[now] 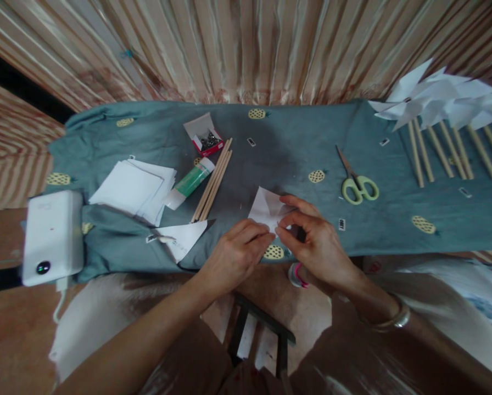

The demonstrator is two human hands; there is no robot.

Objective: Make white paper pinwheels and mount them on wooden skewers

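At the counter's [394, 241] near edge, both hands are working one paper square [266, 207], which is lying flat on the blue cloth [295, 148]; left hand [234, 255] is curling its fingers [257, 235] closed onto the sheet's near corner, likely pinning it against sliding; right hand [317, 247] is pinching that same corner between thumb and forefinger, nearly shut on it, probably keeping a flap aligned; scissors [359, 186] are lying just to the right, within reach; glue tube [192, 181], loose sticks [213, 184] and paper stack [134, 189] are sitting to the left; pinwheels [439, 101] are lying far right, well apart from the hands.
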